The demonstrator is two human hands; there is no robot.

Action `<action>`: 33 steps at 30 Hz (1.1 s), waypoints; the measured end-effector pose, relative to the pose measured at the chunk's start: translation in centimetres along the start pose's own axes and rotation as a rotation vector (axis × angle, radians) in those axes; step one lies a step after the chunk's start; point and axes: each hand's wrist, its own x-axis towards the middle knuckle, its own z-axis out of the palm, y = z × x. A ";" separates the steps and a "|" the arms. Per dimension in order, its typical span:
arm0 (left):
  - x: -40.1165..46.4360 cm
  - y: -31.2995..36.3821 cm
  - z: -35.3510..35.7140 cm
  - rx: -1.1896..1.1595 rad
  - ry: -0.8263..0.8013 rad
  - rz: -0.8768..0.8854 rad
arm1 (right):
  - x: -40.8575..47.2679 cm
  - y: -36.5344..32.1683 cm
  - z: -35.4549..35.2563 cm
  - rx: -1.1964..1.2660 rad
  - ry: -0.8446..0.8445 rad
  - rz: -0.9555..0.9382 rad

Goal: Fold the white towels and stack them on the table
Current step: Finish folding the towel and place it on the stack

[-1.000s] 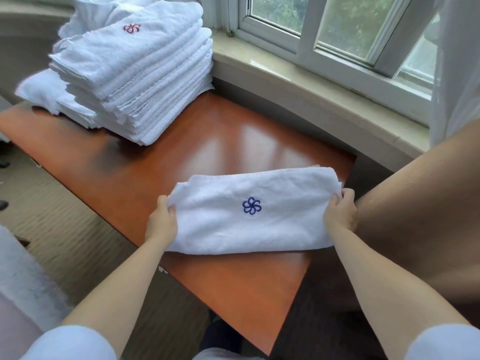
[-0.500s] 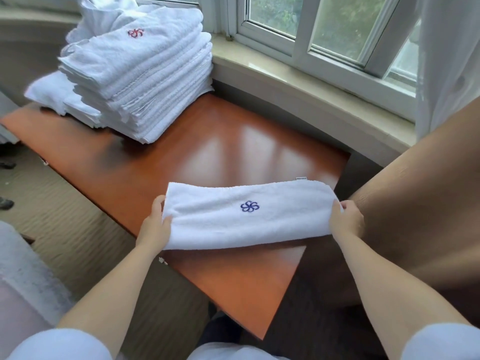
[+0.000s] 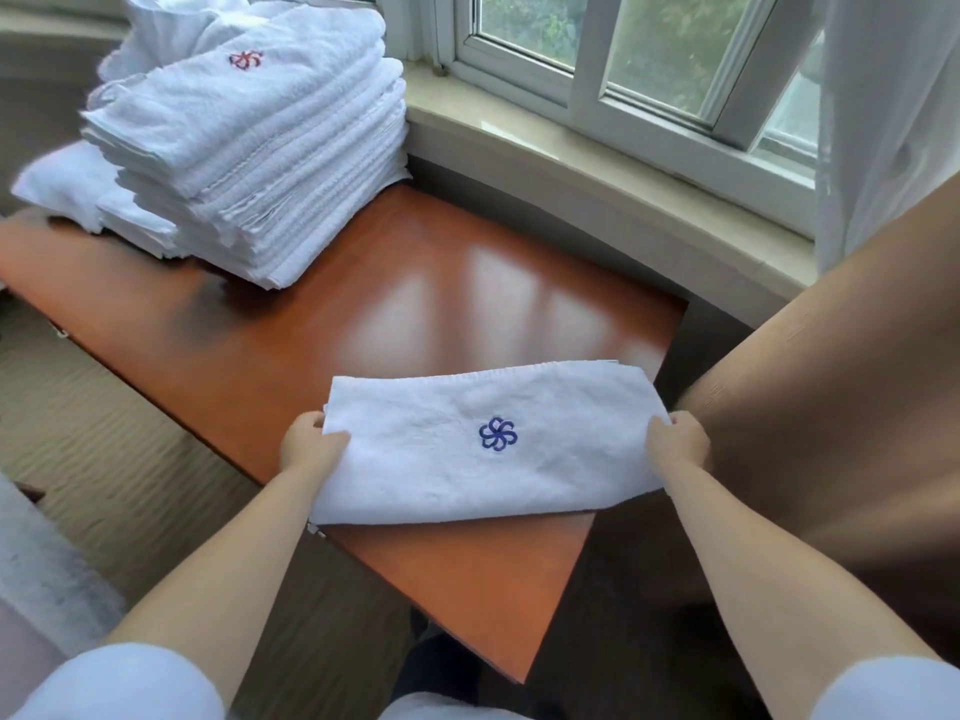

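A folded white towel [image 3: 441, 459] with a blue flower emblem lies across the near part of the orange-brown table [image 3: 405, 304]. My left hand [image 3: 311, 446] grips its left end and my right hand [image 3: 678, 444] grips its right end, thumbs on top. A tall stack of folded white towels [image 3: 260, 148], the top one bearing a red emblem, stands at the table's far left corner.
A stone window sill [image 3: 597, 163] and a white-framed window [image 3: 623, 70] run behind the table. A brown upholstered chair arm [image 3: 831, 407] stands close on the right. A white curtain [image 3: 893, 122] hangs at the far right. Carpet [image 3: 104, 433] lies to the left.
The towel in my hands first flattened into a narrower band, then its near edge came back toward me and it looks wider again. Both hands kept their grip on its ends.
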 end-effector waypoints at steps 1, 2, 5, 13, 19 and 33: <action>0.0 -0.5 0.0 0.107 -0.033 -0.058 | 0.3 0.6 0.0 -0.042 -0.087 0.061; -0.1 -0.9 0.0 0.181 -0.055 -0.098 | 0.5 1.0 0.0 -0.039 -0.147 0.120; -0.1 -1.1 -0.2 0.153 -0.108 -0.186 | 0.5 1.1 0.5 0.248 -0.297 0.251; -2.0 1.8 -1.8 -0.132 -0.195 -0.196 | -2.2 -1.6 -1.0 0.447 -0.358 0.133; -3.8 6.4 -4.9 -0.088 -0.171 0.046 | -7.0 -8.5 -2.3 0.538 -0.484 0.046; 4.9 12.9 -17.9 -0.146 -0.266 0.481 | -19.0 -23.3 4.9 0.340 -0.106 -0.226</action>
